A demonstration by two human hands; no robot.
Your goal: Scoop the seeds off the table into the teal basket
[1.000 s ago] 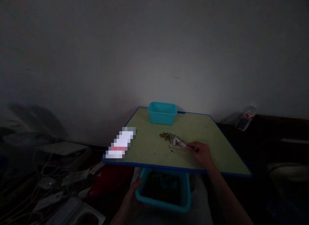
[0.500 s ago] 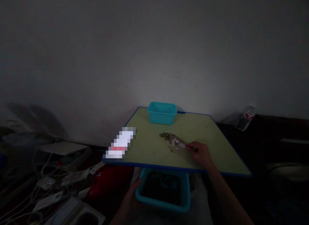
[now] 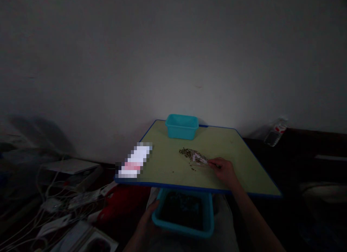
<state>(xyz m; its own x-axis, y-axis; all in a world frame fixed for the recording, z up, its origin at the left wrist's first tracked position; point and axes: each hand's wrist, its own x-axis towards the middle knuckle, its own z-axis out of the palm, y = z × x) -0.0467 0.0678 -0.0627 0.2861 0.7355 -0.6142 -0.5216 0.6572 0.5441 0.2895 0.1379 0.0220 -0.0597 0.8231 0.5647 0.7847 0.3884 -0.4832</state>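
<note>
My right hand (image 3: 223, 170) rests on a small green table (image 3: 244, 161), closed on a flat card-like piece (image 3: 200, 159) whose far end lies against a heap of small dark seeds (image 3: 188, 152). My left hand (image 3: 148, 217) grips the left rim of a teal tub (image 3: 184, 213) held below the table's near edge, with dark contents inside. A second teal tub (image 3: 181, 126) stands at the table's far edge by the wall.
A blurred white and pink patch (image 3: 134, 160) lies on the table's left edge. Tangled cables and power strips (image 3: 56, 208) cover the floor at the left. A plastic bottle (image 3: 275, 132) lies on a dark surface at the right. The room is very dim.
My right hand and the card have shifted slightly left towards the seed heap. The left hand and the lower tub have stayed put.
</note>
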